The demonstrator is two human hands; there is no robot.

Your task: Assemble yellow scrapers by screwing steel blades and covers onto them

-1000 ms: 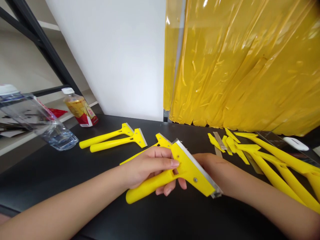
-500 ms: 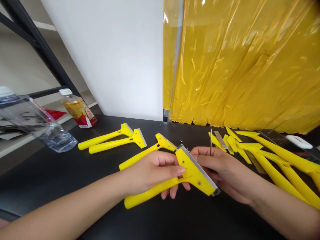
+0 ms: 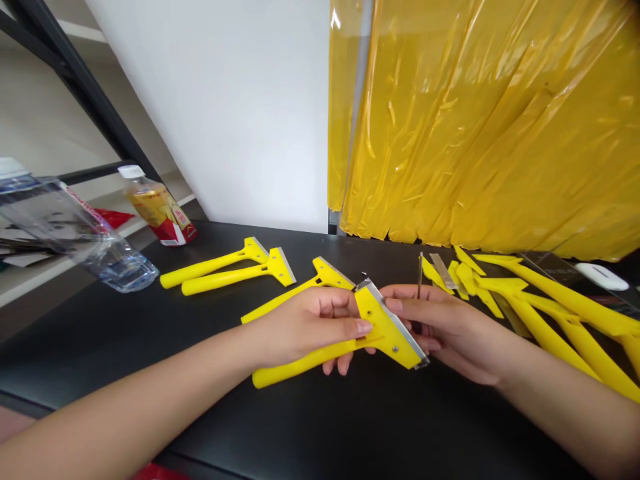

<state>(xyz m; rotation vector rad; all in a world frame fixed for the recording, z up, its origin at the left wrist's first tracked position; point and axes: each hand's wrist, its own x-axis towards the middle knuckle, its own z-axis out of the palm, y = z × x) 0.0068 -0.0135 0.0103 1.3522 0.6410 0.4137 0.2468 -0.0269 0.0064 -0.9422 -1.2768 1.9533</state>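
A yellow scraper with a metal strip along its wide head is gripped by my left hand, thumb on top near the neck. Its handle points to the lower left. My right hand is closed round a thin metal rod that stands nearly upright, and its thumb and fingers touch the scraper's metal edge. Behind my left hand lies another yellow scraper. Two more yellow scrapers lie side by side further left on the black table.
Several yellow handles and small yellow pieces are piled at the right, beside a white object. At the left are a clear bottle and a red-labelled bottle. Yellow plastic sheeting hangs behind.
The view has shifted a little. The held scraper and both hands appear slightly higher in the picture, with the same holds. My right thumb now lies on the scraper's metal edge.
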